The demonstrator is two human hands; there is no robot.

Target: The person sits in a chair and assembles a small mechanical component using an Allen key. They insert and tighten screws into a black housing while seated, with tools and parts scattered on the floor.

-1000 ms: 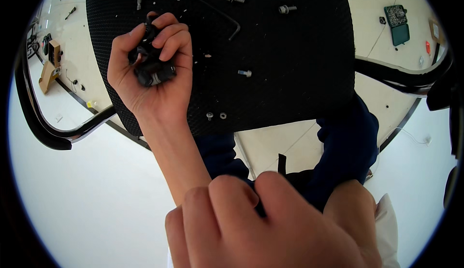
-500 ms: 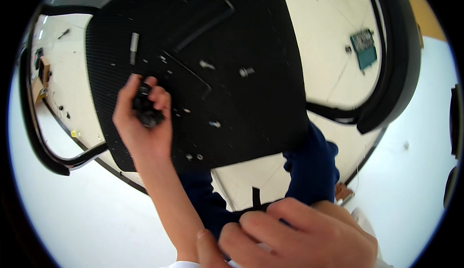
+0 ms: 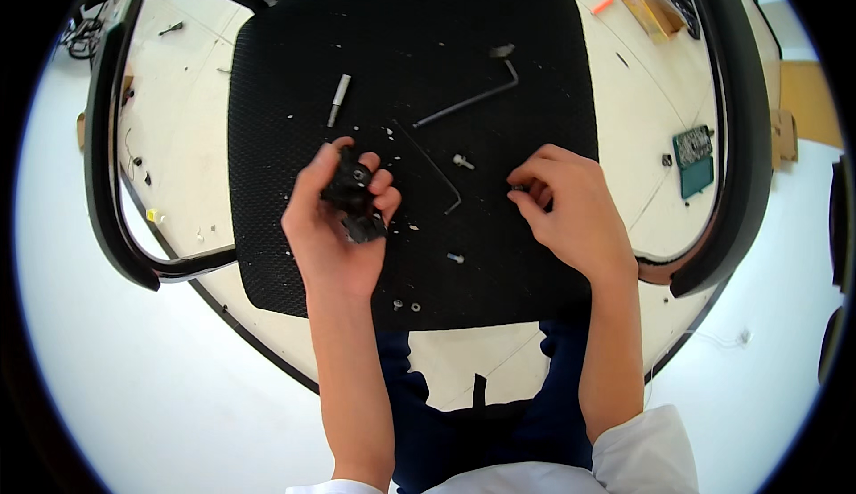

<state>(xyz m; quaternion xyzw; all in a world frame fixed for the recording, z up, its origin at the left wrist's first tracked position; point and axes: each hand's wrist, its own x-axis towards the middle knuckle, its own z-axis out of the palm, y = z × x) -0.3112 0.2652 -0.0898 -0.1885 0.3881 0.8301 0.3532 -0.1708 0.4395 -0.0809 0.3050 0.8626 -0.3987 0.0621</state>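
My left hand (image 3: 332, 249) is curled round a small black mechanical part (image 3: 349, 193) with a round metal fitting in it, above the left side of the black chair seat (image 3: 526, 293). On the right, my right hand (image 3: 575, 209) has thumb and fingertips pinched on a small metal bolt (image 3: 516, 188), mostly hidden, at the seat surface. Between the hands lie another bolt (image 3: 464, 162) and a thin hex key (image 3: 434, 164). A thicker hex key (image 3: 468, 104) is farther back. Nearer me lies a bluish-tipped bolt (image 3: 456, 259).
A silver rod-shaped bit (image 3: 340, 98) lies beyond my left hand. By the seat's front edge are a small screw (image 3: 398, 304) and a nut (image 3: 415, 308). Black armrests (image 3: 744, 137) flank the seat. An opened green case (image 3: 695, 162) sits on the floor at right.
My right hand has gone from close in front of me out to the seat and now pinches a bolt that lay there. My left hand still holds the black part. The view has shifted.
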